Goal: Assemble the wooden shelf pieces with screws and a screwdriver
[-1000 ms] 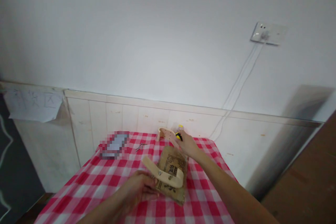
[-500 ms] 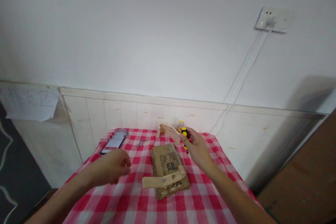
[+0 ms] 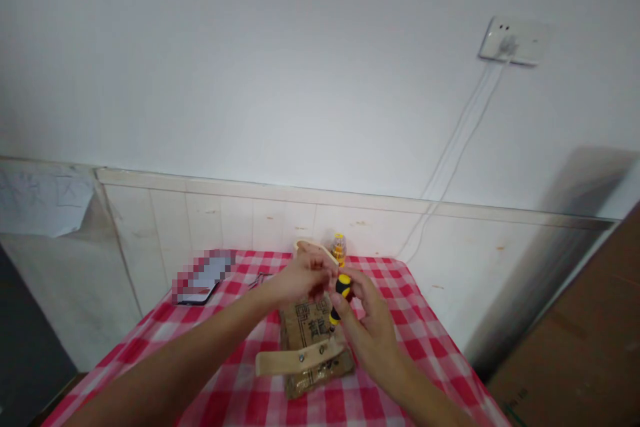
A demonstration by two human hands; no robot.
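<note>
My right hand [image 3: 370, 325] grips the screwdriver [image 3: 341, 289], tip slanting down toward the wooden strip [image 3: 295, 360]; left hand [image 3: 298, 278] curls beside its handle, hold unclear.

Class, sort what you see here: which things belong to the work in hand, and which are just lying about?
In hand: yellow-and-black screwdriver, held by the right hand, left hand beside it; wooden strip with screws; carved brown block under it.
Lying about: phone; wall socket; paper sheet.
</note>
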